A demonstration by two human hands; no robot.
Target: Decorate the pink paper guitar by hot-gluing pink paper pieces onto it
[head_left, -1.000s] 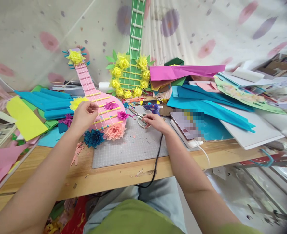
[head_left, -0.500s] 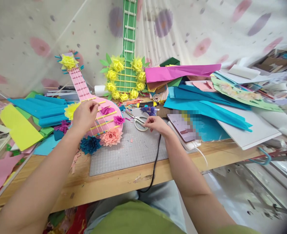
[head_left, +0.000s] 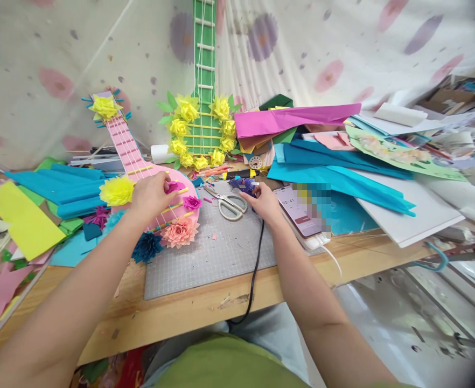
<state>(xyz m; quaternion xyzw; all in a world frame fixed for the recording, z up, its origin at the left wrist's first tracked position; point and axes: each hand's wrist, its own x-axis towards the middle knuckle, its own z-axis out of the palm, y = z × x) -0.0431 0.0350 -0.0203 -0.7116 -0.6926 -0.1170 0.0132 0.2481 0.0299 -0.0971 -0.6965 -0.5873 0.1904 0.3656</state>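
A pink paper lute [head_left: 126, 143] with yellow bars, white strings and paper flowers leans on the table in front of me. Over its body, my left hand [head_left: 152, 195] is closed, its fingertips at a small magenta paper flower [head_left: 175, 187]. My right hand [head_left: 265, 203] curls its fingers around the handle end of a blue hot glue gun [head_left: 242, 185], largely covering that end. Just left of the right hand, scissors [head_left: 229, 207] with white handles lie on the grey cutting mat [head_left: 209, 264]. A peach paper flower [head_left: 180, 231] and a dark blue one [head_left: 146, 246] sit along the lute's lower edge.
Behind stands a green paper lute [head_left: 205, 81] ringed with yellow flowers. A phone [head_left: 300, 213] lies right of my right hand, beside blue crepe paper [head_left: 342, 161]. The black cord [head_left: 255, 275] hangs over the table edge. Yellow paper [head_left: 27, 218] lies at left.
My right hand has left the scissors, which stay on the mat, and moved up to the glue gun. My left hand has shifted right across the lute to the magenta flower.
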